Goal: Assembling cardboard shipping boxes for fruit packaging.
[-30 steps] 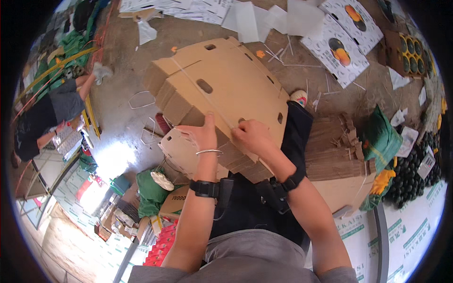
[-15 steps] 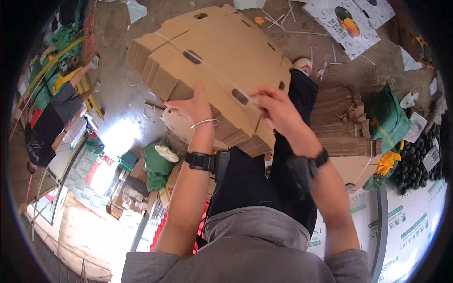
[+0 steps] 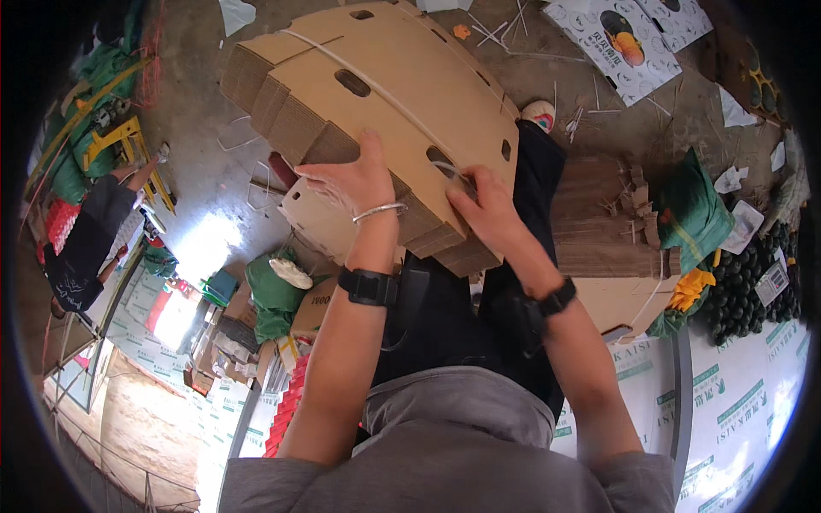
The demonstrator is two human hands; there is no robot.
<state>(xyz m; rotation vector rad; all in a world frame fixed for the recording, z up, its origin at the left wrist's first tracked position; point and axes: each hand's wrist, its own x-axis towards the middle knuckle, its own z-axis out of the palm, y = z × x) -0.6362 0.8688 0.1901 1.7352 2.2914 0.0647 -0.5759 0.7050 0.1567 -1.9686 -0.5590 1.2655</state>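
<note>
Flat-cardboard stack [image 3: 419, 73] sits approx. 12 o'clock, tilted, near corner over the dark trousers [image 3: 543, 188]. White strap [image 3: 393, 109] crosses its top face from 11 o'clock down twd 2, bowed up off the board nr a slot [image 3: 439, 157]. Underside hidden, so can't tell how strap runs there.

Risks, my read: strap could slip or snap back if the pinch is weak; could bite a board edge if pulled hard & off-line. Stack could slide or fan out b/c it's tilted w/ only light-looking support.

L hand [image 3: 355, 178], approx. 11 o'clock: spread wide, thumb up on top face, fingers off twd 9 along the layered side; can't tell how hard it presses. R hand [image 3: 489, 214], approx. 2 o'clock: fingers curled, thumb & index closed on strap, wrist bent inward, forearm from 5.

Further out: brown pile [image 3: 599, 222] at 3, green sack [image 3: 697, 209] just past it; printed cartons [image 3: 607, 47] btwn 1 & 2; co-worker [image 3: 90, 214] at 9, well apart.
</note>
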